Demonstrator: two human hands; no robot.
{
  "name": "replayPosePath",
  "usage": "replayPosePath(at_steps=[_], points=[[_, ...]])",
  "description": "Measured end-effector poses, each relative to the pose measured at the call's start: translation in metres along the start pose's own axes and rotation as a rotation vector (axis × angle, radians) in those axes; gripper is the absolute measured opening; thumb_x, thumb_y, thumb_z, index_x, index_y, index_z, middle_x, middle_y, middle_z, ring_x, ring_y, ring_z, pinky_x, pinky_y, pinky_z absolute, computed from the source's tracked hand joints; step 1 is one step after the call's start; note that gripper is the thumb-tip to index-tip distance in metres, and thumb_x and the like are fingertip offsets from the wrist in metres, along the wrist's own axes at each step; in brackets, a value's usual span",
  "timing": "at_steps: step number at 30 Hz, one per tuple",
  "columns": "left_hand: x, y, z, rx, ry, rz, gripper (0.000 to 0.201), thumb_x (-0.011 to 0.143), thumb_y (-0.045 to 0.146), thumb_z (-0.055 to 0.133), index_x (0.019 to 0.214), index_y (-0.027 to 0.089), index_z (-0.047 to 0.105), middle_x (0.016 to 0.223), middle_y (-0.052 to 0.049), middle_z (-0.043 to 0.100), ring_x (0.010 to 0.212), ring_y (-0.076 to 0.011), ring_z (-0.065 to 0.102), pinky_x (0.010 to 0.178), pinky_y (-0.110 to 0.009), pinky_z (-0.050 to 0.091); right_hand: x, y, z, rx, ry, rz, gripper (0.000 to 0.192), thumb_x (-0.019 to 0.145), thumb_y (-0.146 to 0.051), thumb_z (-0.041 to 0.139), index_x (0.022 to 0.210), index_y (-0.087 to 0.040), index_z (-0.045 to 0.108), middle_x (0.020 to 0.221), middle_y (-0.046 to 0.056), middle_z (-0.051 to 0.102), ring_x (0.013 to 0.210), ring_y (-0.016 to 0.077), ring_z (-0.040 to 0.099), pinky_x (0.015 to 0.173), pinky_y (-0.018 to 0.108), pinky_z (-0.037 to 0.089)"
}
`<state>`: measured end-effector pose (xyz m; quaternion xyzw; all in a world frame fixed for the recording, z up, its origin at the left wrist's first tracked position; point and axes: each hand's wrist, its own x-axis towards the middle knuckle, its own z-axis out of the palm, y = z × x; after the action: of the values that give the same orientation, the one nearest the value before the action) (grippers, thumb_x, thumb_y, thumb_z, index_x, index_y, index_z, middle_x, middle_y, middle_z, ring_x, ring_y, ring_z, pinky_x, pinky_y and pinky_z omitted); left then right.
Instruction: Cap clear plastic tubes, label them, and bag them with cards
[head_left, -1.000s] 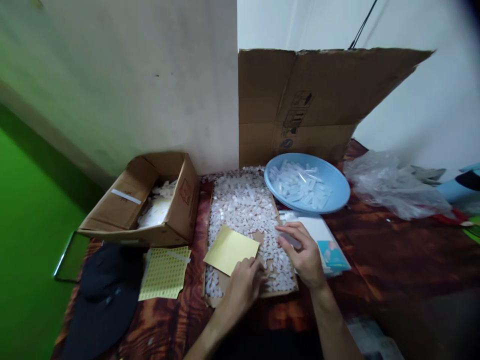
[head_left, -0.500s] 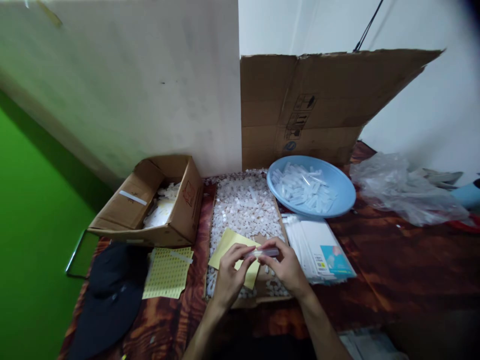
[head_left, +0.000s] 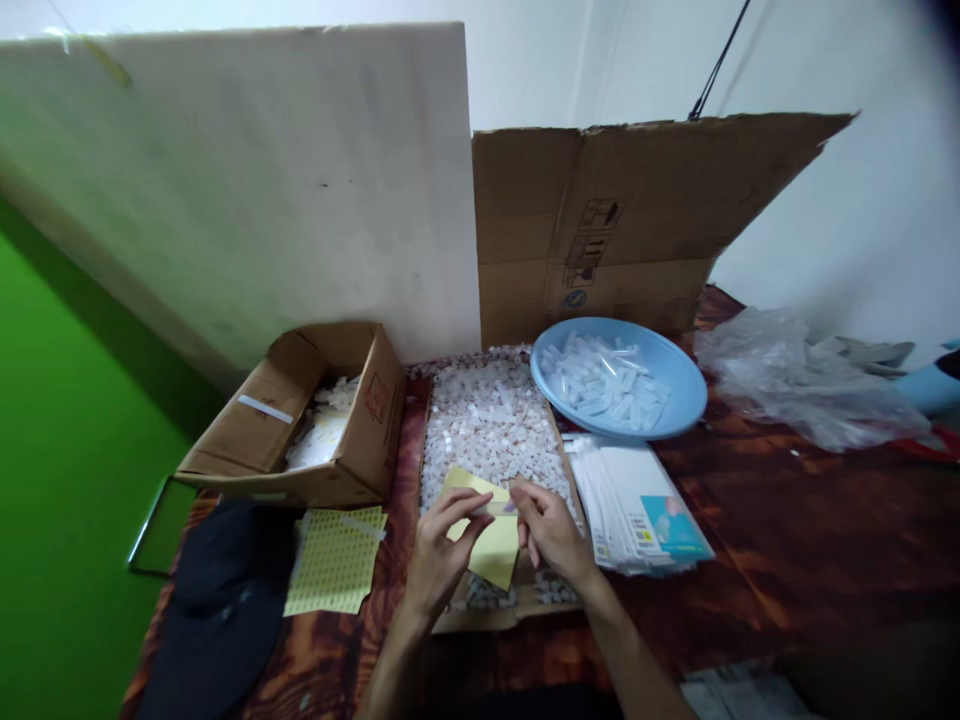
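Between my hands, a small clear plastic tube (head_left: 495,509) lies nearly level. My left hand (head_left: 439,550) pinches its left end between thumb and fingers. Closed at the tube's right end is my right hand (head_left: 553,535), with the thumb pressed against it and a small purplish patch beside the thumb. Under the tube rests a pale yellow sheet (head_left: 493,560), partly covered by my hands. It lies on a shallow cardboard tray (head_left: 510,612) filled with many small whitish plastic pieces (head_left: 480,420).
Behind the tray's right side, a blue basin (head_left: 694,385) holds clear tubes. White packets (head_left: 622,490) lie beside the tray. Left are a yellow sticker sheet (head_left: 337,565), a black cap (head_left: 232,600) and an open cardboard box (head_left: 375,420). Plastic bags (head_left: 795,370) lie far right.
My hands have drawn slightly apart, showing more of the tube. The right hand has turned, its thumb now over the tube's right end. The whole view has shifted slightly.
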<state>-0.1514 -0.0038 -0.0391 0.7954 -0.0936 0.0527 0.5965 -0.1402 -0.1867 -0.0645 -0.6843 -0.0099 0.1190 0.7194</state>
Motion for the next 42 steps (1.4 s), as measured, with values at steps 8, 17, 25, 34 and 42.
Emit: replayPosePath(at_steps=[8,17,25,34,42], points=[[-0.002,-0.020,0.010,-0.131,0.013,-0.354,0.061,0.098,0.065,0.039,0.078,0.014,0.067,0.052,0.001,0.055,0.039,-0.0120,0.047,0.041,-0.023,0.035,-0.003,0.001,0.007,-0.116,0.122,-0.286,0.021,0.093,-0.042,0.064,0.096,-0.021,0.065,0.090,0.004,0.066,0.067,0.0158,0.065,0.060,0.027,0.055],[0.000,-0.007,-0.003,-0.199,-0.031,-0.251,0.039,0.093,0.050,0.062,0.104,0.014,0.071,0.075,-0.005,0.069,0.062,-0.0156,0.063,0.059,-0.025,0.050,-0.003,0.012,0.020,-0.140,0.170,-0.262,0.020,0.098,-0.039,0.057,0.098,-0.020,0.061,0.077,0.002,0.064,0.063,0.0171,0.063,0.057,0.027,0.051],[-0.002,-0.008,-0.004,-0.042,0.103,-0.153,0.025,0.092,0.038,0.065,0.096,0.016,0.075,0.072,-0.004,0.070,0.061,-0.0152,0.063,0.057,-0.023,0.050,0.000,0.009,0.024,-0.352,0.100,-0.326,0.028,0.101,-0.038,0.048,0.096,-0.020,0.068,0.080,0.005,0.067,0.076,0.0201,0.065,0.067,0.029,0.051],[0.005,-0.022,-0.012,0.185,0.228,0.068,0.039,0.095,0.034,0.062,0.133,0.023,0.058,0.131,-0.011,0.065,0.110,-0.0233,0.067,0.093,-0.036,0.056,0.045,-0.024,-0.006,-0.394,-0.042,-0.289,0.029,0.094,-0.045,0.060,0.101,-0.019,0.073,0.091,0.006,0.072,0.077,0.0203,0.068,0.066,0.030,0.053],[-0.002,-0.024,-0.023,0.240,0.313,0.091,0.032,0.098,0.031,0.057,0.129,0.022,0.057,0.123,-0.010,0.063,0.113,-0.0236,0.063,0.097,-0.038,0.052,0.137,-0.063,-0.137,-1.130,0.295,-0.316,0.028,0.096,-0.029,0.057,0.116,-0.016,0.070,0.123,0.015,0.068,0.121,0.0277,0.059,0.109,0.040,0.041]])
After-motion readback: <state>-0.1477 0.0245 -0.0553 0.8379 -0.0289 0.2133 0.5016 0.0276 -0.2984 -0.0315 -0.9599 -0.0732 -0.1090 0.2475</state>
